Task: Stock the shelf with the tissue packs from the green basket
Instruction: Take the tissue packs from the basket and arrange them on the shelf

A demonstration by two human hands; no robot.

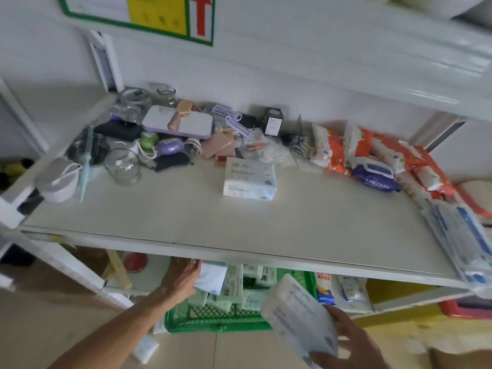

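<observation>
A green basket (213,319) sits on the floor below the white shelf (207,225), with several pale tissue packs (237,284) in it. My left hand (181,278) reaches down into the basket and grips a white tissue pack (211,279) at its left end. My right hand (354,342) holds another white and blue tissue pack (300,315) in front of the basket, below the shelf edge. One tissue pack (249,179) lies on the shelf, near the middle.
Glass jars (123,166), a hairbrush, a white and purple scale (178,123) and small items crowd the shelf's back left. Orange packs (332,150) and a blue wipes pack (375,177) lie at the right, flat blue and clear packets (458,235) on the right edge. Another pack (145,348) lies on the floor.
</observation>
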